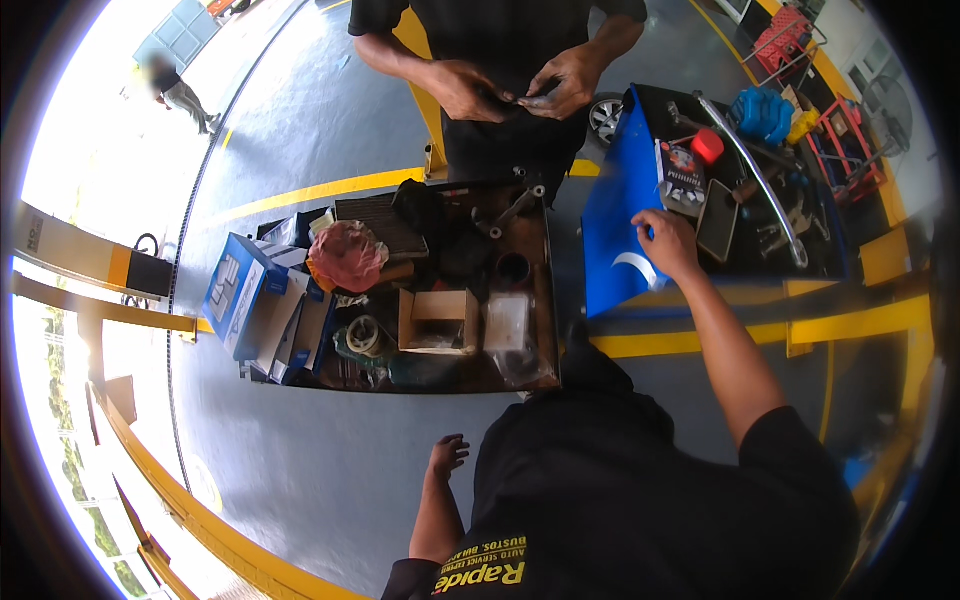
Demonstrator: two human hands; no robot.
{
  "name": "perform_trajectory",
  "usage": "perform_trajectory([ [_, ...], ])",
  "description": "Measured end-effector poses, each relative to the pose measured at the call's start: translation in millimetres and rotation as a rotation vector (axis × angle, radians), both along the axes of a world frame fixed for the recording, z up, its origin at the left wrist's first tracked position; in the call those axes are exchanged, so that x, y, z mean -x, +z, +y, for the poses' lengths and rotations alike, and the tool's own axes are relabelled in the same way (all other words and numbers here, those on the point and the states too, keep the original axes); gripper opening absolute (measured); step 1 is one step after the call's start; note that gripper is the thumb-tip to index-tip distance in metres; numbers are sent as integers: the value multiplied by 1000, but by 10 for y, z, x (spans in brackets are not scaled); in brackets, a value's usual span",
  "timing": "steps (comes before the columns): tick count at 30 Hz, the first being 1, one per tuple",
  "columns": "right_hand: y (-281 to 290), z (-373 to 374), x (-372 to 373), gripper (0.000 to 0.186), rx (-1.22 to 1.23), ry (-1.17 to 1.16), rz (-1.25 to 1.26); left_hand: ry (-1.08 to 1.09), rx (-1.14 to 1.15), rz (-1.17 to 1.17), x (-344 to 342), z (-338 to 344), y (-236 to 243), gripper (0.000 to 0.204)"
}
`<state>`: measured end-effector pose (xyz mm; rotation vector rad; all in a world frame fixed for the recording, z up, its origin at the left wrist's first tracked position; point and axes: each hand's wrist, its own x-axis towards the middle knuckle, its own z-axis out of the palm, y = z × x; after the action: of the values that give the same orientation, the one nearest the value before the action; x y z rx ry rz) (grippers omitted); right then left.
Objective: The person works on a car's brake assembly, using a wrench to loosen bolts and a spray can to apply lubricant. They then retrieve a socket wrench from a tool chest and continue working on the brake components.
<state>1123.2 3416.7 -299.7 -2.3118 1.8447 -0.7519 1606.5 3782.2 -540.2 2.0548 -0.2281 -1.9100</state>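
Note:
My right hand [668, 240] is at the near left side of a blue tool cart [612, 225], above its blue side panel. Its fingers are curled; anything inside them is too small or hidden to make out. Close by in the cart are a black printed box [682, 178], a red cap [707, 147] and a shallow rectangular tray [717, 220]. My left hand [449, 455] hangs low over the grey floor, fingers apart and holding nothing. It is nearest to the front edge of a dark tray-topped cart [470, 384].
The dark cart carries blue-and-white boxes [240, 297], a crumpled red cloth [347, 256], an open cardboard box [438, 335], a pleated filter [380, 225] and a wrench-like metal tool [510, 212]. Across it, a co-worker's hands [515, 92] meet around something small. Yellow lift bars [185, 510] border the floor.

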Motion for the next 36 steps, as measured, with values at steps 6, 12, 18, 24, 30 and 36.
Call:
perform_trajectory([
  [6, -13, -5, 14, 10, -33, 1, -12, -3, -8, -9, 43, -1, 27, 37],
  [12, -52, -12, 30, 11, -10, 8, -6, 0, -38, -1, 67, -4, 37, 34],
  [18, -77, -30, 32, 10, -4, 2, 2, -14, -4, -5, 40, 66, -30, 39],
  [24, -78, -21, 33, 11, -24, 3, 22, -16, -16, -4, 35, 77, -15, 39],
  [30, -49, -2, 21, 11, -21, -3, 9, -20, -16, -12, 44, 94, 62, 38],
  [36, -56, -11, 44, 12, -11, -1, -10, -11, -27, -3, 38, 80, 118, 37],
])
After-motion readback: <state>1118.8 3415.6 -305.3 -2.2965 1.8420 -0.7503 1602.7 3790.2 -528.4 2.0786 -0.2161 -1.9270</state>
